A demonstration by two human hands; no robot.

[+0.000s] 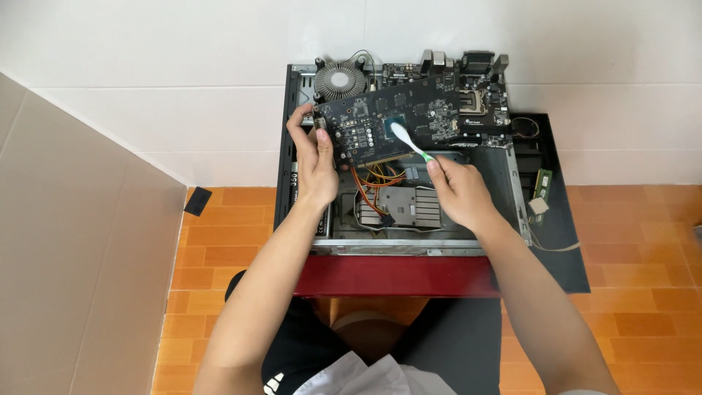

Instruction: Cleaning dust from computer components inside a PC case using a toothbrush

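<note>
1. Two hands, left hand (pixel 316 157) and right hand (pixel 457 192), were bare, without gloves.
2. Wore no rings on the fingers that were visible, and no watch or bracelet at either wrist.
3. Both forearms were uncovered up to the lower edge of the view; no sleeve ends were visible on them.
4. Black shorts (pixel 296 351) covered the lap, with small white stripes near the bottom edge of the left leg.
5. A white shirt (pixel 365 377), with soft folds, was visible at the lower middle of the view.
6. One bare knee was partly visible between the dark cloth.
</note>
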